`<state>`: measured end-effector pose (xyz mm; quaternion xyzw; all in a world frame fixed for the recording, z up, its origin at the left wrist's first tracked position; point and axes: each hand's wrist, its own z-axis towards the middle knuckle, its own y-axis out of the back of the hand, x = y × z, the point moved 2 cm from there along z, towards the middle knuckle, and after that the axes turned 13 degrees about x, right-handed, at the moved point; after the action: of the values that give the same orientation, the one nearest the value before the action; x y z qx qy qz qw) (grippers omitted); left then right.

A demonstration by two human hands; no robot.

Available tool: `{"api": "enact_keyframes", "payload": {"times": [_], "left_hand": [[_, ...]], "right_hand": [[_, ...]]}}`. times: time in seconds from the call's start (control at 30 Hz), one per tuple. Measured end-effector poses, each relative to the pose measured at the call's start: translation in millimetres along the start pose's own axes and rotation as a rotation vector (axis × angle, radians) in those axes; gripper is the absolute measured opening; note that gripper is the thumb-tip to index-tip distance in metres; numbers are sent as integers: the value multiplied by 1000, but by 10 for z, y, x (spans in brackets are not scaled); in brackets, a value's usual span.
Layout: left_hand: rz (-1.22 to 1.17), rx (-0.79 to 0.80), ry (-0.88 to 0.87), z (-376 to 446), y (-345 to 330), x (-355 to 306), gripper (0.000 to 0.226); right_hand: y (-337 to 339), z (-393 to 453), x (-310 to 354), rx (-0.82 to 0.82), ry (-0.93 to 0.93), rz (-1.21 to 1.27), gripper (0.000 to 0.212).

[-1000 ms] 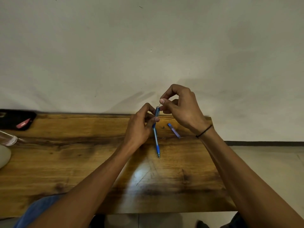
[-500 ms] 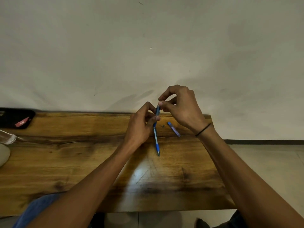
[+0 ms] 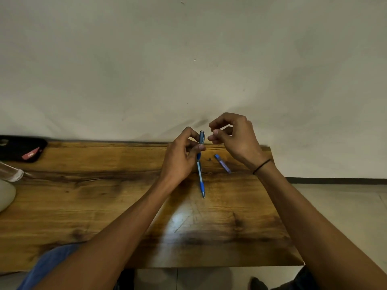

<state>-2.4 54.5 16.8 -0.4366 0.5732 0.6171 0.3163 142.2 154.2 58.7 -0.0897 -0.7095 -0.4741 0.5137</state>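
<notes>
The person sits at a wooden counter [image 3: 104,206] that runs along a pale wall; both forearms reach in over its near edge. The left hand [image 3: 180,155] holds a blue pen [image 3: 200,176] towards the far edge, about midway along; its fingers [image 3: 199,147] are curled round the upper part of the barrel, thumb and forefinger pinching it. The pen stands steeply, its top end up by the far edge and its tip pointing back at the middle of the counter; I cannot tell whether the tip touches the wood.

The right hand [image 3: 236,137] hovers just beside the pen's top, apart from it; its fingers [image 3: 215,132] are curled in, thumb and forefinger tips close together; whether they pinch anything is too small to make out. A thin dark band [image 3: 261,166] circles that wrist.

A short blue tube [image 3: 222,163] lies flat on the counter just right of the pen, under the right hand; a black phone [image 3: 21,147] rests at the far left corner; a clear glassy object [image 3: 10,173] and a pale rounded thing [image 3: 6,194] show at the left edge.
</notes>
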Motion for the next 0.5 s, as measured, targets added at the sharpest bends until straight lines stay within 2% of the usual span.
{"api": "enact_keyframes", "payload": {"times": [0.13, 0.2, 0.3, 0.5], "left_hand": [[31, -5, -12, 9, 7, -2, 17], [19, -5, -6, 15, 10, 10, 16], [12, -3, -5, 16, 12, 18, 15], [-9, 13, -6, 10, 15, 24, 14]], "right_hand": [[-183, -37, -312, 146, -58, -435, 25], [-316, -57, -417, 236, -81, -563, 31], [-464, -62, -503, 278, -74, -643, 28], [-610, -24, -559, 310, -109, -716, 9]]}}
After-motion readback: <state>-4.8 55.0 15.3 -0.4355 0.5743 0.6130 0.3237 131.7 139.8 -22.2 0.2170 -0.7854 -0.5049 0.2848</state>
